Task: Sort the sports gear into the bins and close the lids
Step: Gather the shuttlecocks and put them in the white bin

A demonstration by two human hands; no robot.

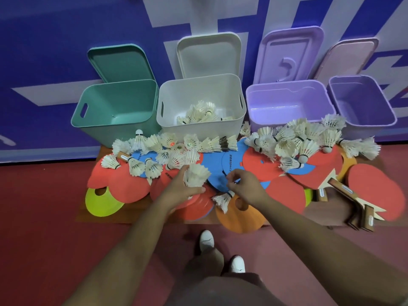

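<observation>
left fingers point(194, 190) grip shuttlecocks point(196, 175) | right fingers point(234, 184) curled, hold unclear | paddles point(287, 195), cones point(101, 204) underneath

Heaped shuttlecocks point(293, 142) and paddles point(287, 195) crowd the front; the four bins point(114, 127) stand open above.

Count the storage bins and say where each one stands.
4, in a row along the wall: teal bin leftmost, white bin next, holding shuttlecocks, then lilac bin, purple bin rightmost. None looks hidden.

Shuttlecocks point(287, 142) before bins point(201, 102)
</observation>
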